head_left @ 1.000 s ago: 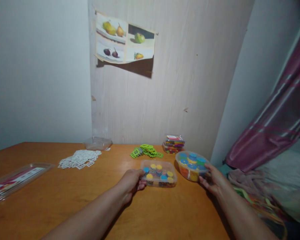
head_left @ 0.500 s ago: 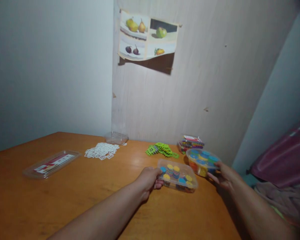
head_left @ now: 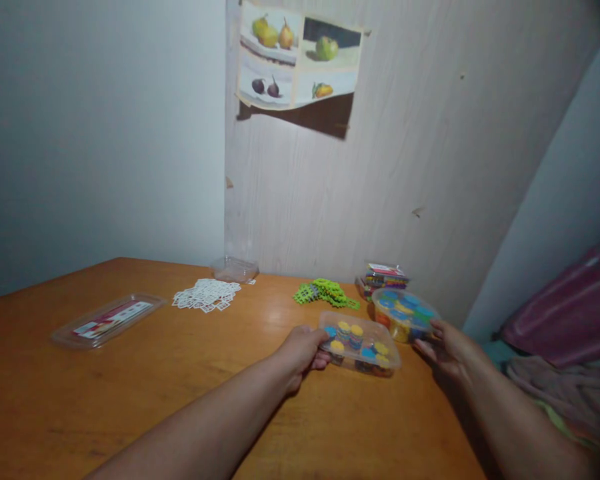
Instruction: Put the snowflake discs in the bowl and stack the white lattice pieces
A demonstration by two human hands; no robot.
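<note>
My left hand (head_left: 306,353) grips the left end of a clear rectangular plastic container (head_left: 393,363), thumb at the rim and fingers curled below. Inside it stand short stacks of yellow and blue discs (head_left: 356,335). To its right, my right hand (head_left: 447,347) has hold of the near right side of a round clear tub (head_left: 405,317), thumb by the rim and fingers low on the side. Blue, yellow, green and orange pieces show in the tub. The two containers are close together; whether the tub rests on the table I cannot tell.
Behind the containers lies a heap of green lattice-like pieces (head_left: 327,293). Clear packs of coloured items (head_left: 385,280) stand by the wall. White square pieces (head_left: 207,295), an open clear box (head_left: 235,269) and a labelled clear lid (head_left: 107,321) occupy the table's left side. Cloth (head_left: 565,380) bunches at right.
The camera has tilted slightly down, so the scene sits higher in view. Both hands stay at the same two containers, with little visible shift against the table.
</note>
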